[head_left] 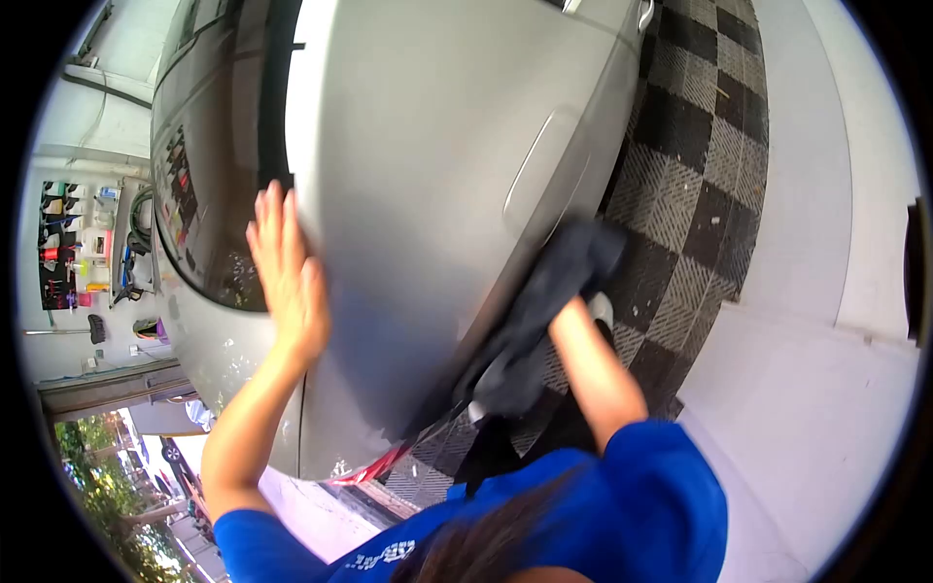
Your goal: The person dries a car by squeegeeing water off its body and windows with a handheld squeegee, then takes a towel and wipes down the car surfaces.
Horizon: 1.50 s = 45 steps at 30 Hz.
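A grey car (418,146) fills the middle of the view, its side toward me. My left hand (289,277) lies flat against the bodywork beside the dark rear window (219,146), fingers stretched out, holding nothing. Lower on the car's side, my right hand is wrapped in a dark microfibre towel (530,325), which hides the fingers and hangs down in folds. The towel is against the panel below the fuel flap (532,165) and looks slightly blurred. A red tail light (374,466) shows at the car's near end.
Black and grey checkered floor tiles (671,194) run along the car's side, with small bits of debris on them. A white wall (807,408) stands at the right. Bottles and tools hang on a wall rack (78,243) at the far left, above an open doorway with greenery (97,476).
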Tool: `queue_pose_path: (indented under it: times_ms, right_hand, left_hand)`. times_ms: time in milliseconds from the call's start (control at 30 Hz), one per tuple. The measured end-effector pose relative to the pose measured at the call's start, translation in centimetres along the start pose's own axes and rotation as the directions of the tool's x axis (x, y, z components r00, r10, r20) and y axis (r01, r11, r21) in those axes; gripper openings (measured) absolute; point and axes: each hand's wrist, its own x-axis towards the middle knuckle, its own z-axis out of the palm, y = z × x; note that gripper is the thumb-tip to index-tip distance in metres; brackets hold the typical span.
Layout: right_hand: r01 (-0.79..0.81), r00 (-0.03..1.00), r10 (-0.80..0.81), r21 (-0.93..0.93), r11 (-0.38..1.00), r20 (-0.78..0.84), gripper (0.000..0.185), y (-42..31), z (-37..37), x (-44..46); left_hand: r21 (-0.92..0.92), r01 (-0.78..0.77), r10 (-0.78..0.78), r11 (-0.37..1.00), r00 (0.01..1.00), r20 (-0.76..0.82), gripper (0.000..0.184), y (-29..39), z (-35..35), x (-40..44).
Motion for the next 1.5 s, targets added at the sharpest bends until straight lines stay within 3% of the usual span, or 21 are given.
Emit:
queue_pose_path:
  times_ms: [133, 233, 267, 300, 333, 367, 400, 433, 467, 500, 567, 600, 667, 800, 933, 1033, 1167, 1267, 1367, 1433, 1500]
  right_hand:
    - [0.225, 0.964, -0.223, -0.003, 0.974, -0.145, 0.066, -4.8, -2.1, 8.4]
    - [0.204, 0.973, -0.2, 0.032, 0.978, -0.112, 0.067, -6.9, 3.3, -0.6]
    - [0.054, 0.997, -0.043, 0.209, 0.976, -0.056, 0.068, -7.2, 5.7, -6.8]
    - [-0.259, 0.958, 0.28, 0.616, 0.744, 0.065, 0.068, -7.3, 8.8, -14.0]
    - [-0.488, 0.78, 0.584, 0.801, 0.347, 0.223, 0.069, -7.2, 11.5, -20.7]
    - [-0.041, 0.992, 0.087, 0.434, 0.9, -0.087, 0.061, -0.9, 18.0, -31.0]
    - [0.167, 0.947, -0.119, -0.139, 0.976, 0.3, 0.06, -5.5, 15.5, -38.7]
    - [0.212, 0.891, -0.123, -0.162, 0.964, 0.436, 0.06, -7.3, 15.5, -41.8]
    - [0.185, 0.861, -0.094, -0.134, 0.974, 0.5, 0.06, -7.0, 15.3, -43.5]
    - [0.146, 0.857, -0.064, -0.121, 0.982, 0.512, 0.06, -5.8, 14.5, -42.8]
    - [0.054, 0.926, -0.011, -0.103, 0.993, 0.377, 0.059, -2.8, 12.1, -37.4]
    - [0.008, 0.964, 0.014, -0.079, 0.997, 0.266, 0.059, -1.2, 10.4, -33.4]
    - [-0.027, 0.999, 0.027, -0.009, 1.0, 0.031, 0.058, 1.1, 7.5, -23.8]
    - [0.183, 0.945, -0.206, -0.112, 0.977, -0.254, 0.057, 1.9, 2.8, -0.6]
    - [0.315, 0.86, -0.381, -0.234, 0.92, -0.341, 0.056, 2.2, -2.6, 19.1]
    - [0.306, 0.862, -0.351, -0.176, 0.936, -0.365, 0.055, 5.7, -5.1, 21.1]
    - [0.16, 0.891, -0.159, -0.033, 0.987, -0.424, 0.054, 12.2, -3.6, 7.0]
    - [-0.177, 0.911, 0.201, 0.097, 0.979, -0.361, 0.053, 16.7, 3.3, -15.5]
    - [-0.462, 0.856, 0.485, 0.157, 0.873, -0.177, 0.052, 16.3, 10.2, -34.5]
    - [-0.575, 0.801, 0.596, 0.202, 0.793, -0.059, 0.051, 16.5, 12.0, -40.7]
    - [-0.581, 0.787, 0.613, 0.253, 0.774, -0.069, 0.051, 20.0, 11.0, -39.6]
  left_hand:
    - [0.022, -0.085, 0.087, 0.996, 0.99, -0.112, 0.06, -1.2, 1.3, 0.6]
    - [-0.027, -0.09, 0.083, 0.996, 0.98, -0.18, 0.059, -1.7, 2.0, 1.1]
    - [-0.029, -0.088, 0.08, 0.996, 0.978, -0.194, 0.058, -1.9, 2.1, 1.3]
    - [-0.031, -0.096, 0.088, 0.995, 0.976, -0.199, 0.058, -2.0, 2.1, 1.5]
    - [-0.051, -0.1, 0.09, 0.994, 0.98, -0.178, 0.056, -2.1, 2.1, 1.3]
    - [-0.07, -0.116, 0.103, 0.991, 0.98, -0.169, 0.055, -2.7, 2.0, 1.5]
    - [-0.19, -0.155, 0.125, 0.969, 0.979, -0.163, 0.053, -3.9, 2.1, 1.5]
    - [-0.482, -0.256, 0.149, 0.838, 0.957, -0.25, 0.053, -4.1, 1.4, 0.8]
    - [-0.452, -0.275, 0.148, 0.848, 0.944, -0.296, 0.055, -3.9, -0.2, -0.5]
    - [-0.163, -0.359, 0.316, 0.919, 0.919, -0.237, 0.051, -3.1, -3.1, -3.0]
    - [0.033, -0.499, 0.499, 0.866, 0.866, -0.012, 0.057, -5.1, -6.3, -7.9]
    - [0.075, -0.533, 0.527, 0.843, 0.845, 0.093, 0.059, -7.1, -6.5, -10.9]
    - [-0.001, -0.397, 0.371, 0.918, 0.856, 0.36, 0.066, -8.9, -6.5, -15.8]
    - [-0.011, -0.41, 0.38, 0.912, 0.835, 0.397, 0.074, -7.9, -6.3, -15.1]
    - [-0.005, -0.41, 0.378, 0.912, 0.837, 0.395, 0.076, -8.6, -6.3, -15.7]
    - [0.016, -0.389, 0.351, 0.921, 0.847, 0.399, 0.077, -8.5, -6.3, -16.0]
    - [0.008, -0.385, 0.346, 0.923, 0.839, 0.42, 0.077, -8.2, -6.1, -15.8]
    - [-0.005, -0.334, 0.309, 0.943, 0.865, 0.396, 0.078, -8.2, -5.7, -16.0]
    - [-0.012, -0.318, 0.297, 0.948, 0.87, 0.394, 0.077, -8.6, -5.8, -16.3]
    - [-0.026, -0.324, 0.308, 0.946, 0.867, 0.392, 0.076, -8.2, -5.6, -16.4]
    - [0.011, -0.296, 0.27, 0.955, 0.886, 0.377, 0.075, -9.1, -6.2, -17.2]
